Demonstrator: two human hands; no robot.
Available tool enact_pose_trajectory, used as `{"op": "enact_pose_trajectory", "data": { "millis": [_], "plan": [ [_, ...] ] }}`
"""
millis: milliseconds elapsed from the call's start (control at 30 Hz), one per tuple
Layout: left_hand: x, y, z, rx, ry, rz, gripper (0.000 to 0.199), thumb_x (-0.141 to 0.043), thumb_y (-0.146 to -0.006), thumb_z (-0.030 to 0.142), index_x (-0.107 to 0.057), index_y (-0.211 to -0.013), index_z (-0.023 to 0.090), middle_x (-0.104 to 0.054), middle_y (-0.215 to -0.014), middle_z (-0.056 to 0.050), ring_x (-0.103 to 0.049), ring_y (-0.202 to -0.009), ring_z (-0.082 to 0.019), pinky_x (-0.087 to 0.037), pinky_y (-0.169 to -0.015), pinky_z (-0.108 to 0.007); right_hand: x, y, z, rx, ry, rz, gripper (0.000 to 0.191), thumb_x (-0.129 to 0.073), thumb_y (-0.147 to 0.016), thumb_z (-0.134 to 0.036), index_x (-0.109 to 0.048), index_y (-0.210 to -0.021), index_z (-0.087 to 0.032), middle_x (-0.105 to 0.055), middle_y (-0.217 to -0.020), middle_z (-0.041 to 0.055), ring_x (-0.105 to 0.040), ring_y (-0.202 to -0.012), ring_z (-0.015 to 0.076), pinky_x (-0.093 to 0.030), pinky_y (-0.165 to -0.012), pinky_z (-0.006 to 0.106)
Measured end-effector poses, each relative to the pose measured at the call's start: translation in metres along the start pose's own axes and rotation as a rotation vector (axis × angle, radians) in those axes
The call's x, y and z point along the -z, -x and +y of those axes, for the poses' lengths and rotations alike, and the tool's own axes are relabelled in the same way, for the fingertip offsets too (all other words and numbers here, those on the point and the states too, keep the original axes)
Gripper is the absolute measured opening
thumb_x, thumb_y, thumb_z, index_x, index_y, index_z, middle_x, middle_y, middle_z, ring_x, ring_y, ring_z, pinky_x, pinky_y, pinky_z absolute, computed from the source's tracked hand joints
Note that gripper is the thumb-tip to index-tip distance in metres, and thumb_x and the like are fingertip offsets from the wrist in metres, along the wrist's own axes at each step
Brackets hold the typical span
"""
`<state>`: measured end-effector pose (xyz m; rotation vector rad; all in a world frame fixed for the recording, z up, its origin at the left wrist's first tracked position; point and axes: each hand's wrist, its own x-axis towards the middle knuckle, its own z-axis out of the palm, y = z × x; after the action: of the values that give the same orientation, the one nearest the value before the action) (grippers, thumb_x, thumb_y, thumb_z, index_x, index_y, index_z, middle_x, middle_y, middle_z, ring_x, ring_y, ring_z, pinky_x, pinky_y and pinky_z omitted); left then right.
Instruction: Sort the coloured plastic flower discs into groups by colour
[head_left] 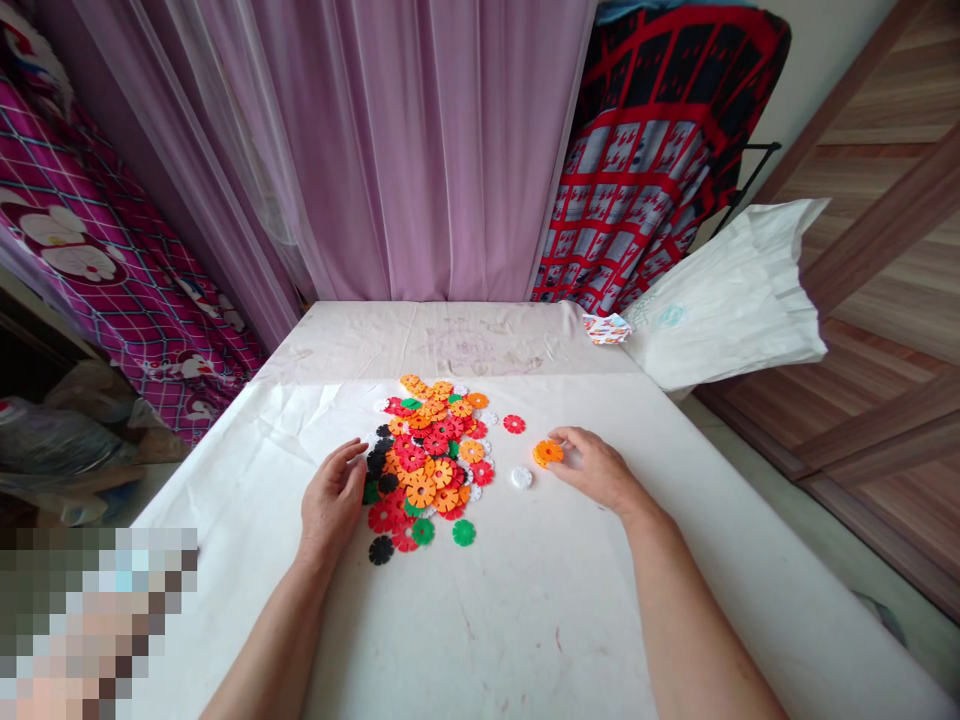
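A heap of flower-shaped notched plastic discs [421, 488] in orange, red, black, green and white lies on the white-covered table. My left hand [331, 505] rests at the heap's left edge, fingers loosely stretched and apart from the thumb, holding nothing I can see. To the right of the heap, my right hand [594, 470] pinches orange notched discs [548, 453], which look like a small stack, between thumb and fingers. Just left of them lies a white notched disc [521, 477], perhaps stacked. A single red disc [514, 424] lies beyond it, and a green disc [463, 532] sits at the heap's near side.
At the table's far right corner are a small patterned paper piece [607, 329] and a large white bag [739, 300]. Purple curtains [450, 150] hang behind the table [480, 630]. Wooden cabinet doors [885, 330] stand on the right.
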<state>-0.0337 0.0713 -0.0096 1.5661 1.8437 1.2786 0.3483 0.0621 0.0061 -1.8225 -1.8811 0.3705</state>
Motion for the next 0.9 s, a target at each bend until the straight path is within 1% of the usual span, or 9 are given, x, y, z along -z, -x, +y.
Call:
{"op": "enact_pose_trajectory", "data": {
  "millis": [133,233,400,533,633,733,800,900],
  "plan": [
    [0.001,0.0,0.003,0.016,0.005,-0.005,0.032,-0.053,-0.079,0.044,-0.07,-0.098,0.025,-0.069,-0.121,-0.004,-0.068,-0.084,-0.018,-0.055,-0.082,-0.034,-0.001,0.0,0.001,0.014,0.0,-0.028,0.035,-0.059,-0.072,-0.025,-0.061,-0.107,-0.026,-0.068,-0.109,0.0032,-0.062,-0.103,0.021,-0.047,-0.091,0.035],
    [0.001,0.0,0.003,0.016,0.004,-0.007,0.032,-0.052,-0.079,0.045,-0.07,-0.098,0.025,-0.069,-0.121,-0.004,-0.068,-0.082,-0.017,-0.055,-0.081,-0.034,0.001,0.001,-0.004,0.007,0.014,-0.056,0.036,-0.06,-0.072,-0.025,-0.061,-0.108,-0.025,-0.066,-0.113,0.0042,-0.061,-0.105,0.0214,-0.047,-0.092,0.035],
    [0.001,0.0,0.002,0.0,-0.01,-0.008,0.033,-0.052,-0.08,0.046,-0.07,-0.098,0.025,-0.069,-0.121,-0.004,-0.068,-0.089,-0.018,-0.055,-0.083,-0.033,0.0,0.0,-0.014,0.018,0.081,-0.051,0.038,-0.063,-0.072,-0.026,-0.063,-0.11,-0.026,-0.066,-0.114,0.0039,-0.061,-0.106,0.0215,-0.046,-0.094,0.035],
    [0.0,0.0,0.001,-0.004,-0.008,-0.002,0.033,-0.052,-0.08,0.046,-0.07,-0.098,0.025,-0.069,-0.121,-0.004,-0.068,-0.086,-0.017,-0.056,-0.08,-0.032,-0.007,-0.001,-0.013,0.049,0.109,-0.06,0.039,-0.063,-0.075,-0.027,-0.063,-0.113,-0.026,-0.067,-0.113,0.0035,-0.06,-0.106,0.0213,-0.046,-0.094,0.035],
    [0.0,-0.001,-0.001,-0.002,-0.01,-0.005,0.034,-0.052,-0.08,0.045,-0.07,-0.099,0.024,-0.069,-0.121,-0.005,-0.068,-0.085,-0.017,-0.055,-0.082,-0.033,-0.008,-0.001,-0.01,0.042,0.117,-0.065,0.039,-0.061,-0.076,-0.027,-0.063,-0.115,-0.026,-0.067,-0.115,0.0034,-0.06,-0.106,0.0212,-0.046,-0.093,0.034],
    [-0.001,-0.001,-0.001,-0.005,-0.009,-0.005,0.033,-0.052,-0.08,0.044,-0.07,-0.1,0.024,-0.069,-0.121,-0.005,-0.068,-0.09,-0.018,-0.055,-0.085,-0.034,-0.005,-0.001,-0.011,0.03,0.121,-0.064,0.04,-0.064,-0.075,-0.028,-0.063,-0.115,-0.026,-0.067,-0.115,0.004,-0.06,-0.106,0.0223,-0.046,-0.093,0.035],
    [-0.001,-0.001,-0.002,-0.004,-0.006,-0.002,0.034,-0.052,-0.08,0.044,-0.07,-0.1,0.024,-0.069,-0.121,-0.005,-0.067,-0.094,-0.019,-0.054,-0.087,-0.035,-0.003,-0.002,-0.019,0.048,0.124,-0.046,0.041,-0.065,-0.074,-0.03,-0.063,-0.115,-0.025,-0.066,-0.118,0.0051,-0.059,-0.108,0.0233,-0.045,-0.094,0.037],
    [-0.002,-0.001,-0.002,0.003,0.0,-0.007,0.034,-0.052,-0.08,0.044,-0.07,-0.1,0.025,-0.068,-0.122,-0.005,-0.068,-0.095,-0.02,-0.054,-0.087,-0.036,-0.006,-0.007,-0.042,0.134,0.124,-0.027,0.034,-0.061,-0.078,-0.026,-0.066,-0.111,-0.026,-0.066,-0.12,0.0045,-0.057,-0.111,0.0225,-0.043,-0.096,0.037]
  ]
}}
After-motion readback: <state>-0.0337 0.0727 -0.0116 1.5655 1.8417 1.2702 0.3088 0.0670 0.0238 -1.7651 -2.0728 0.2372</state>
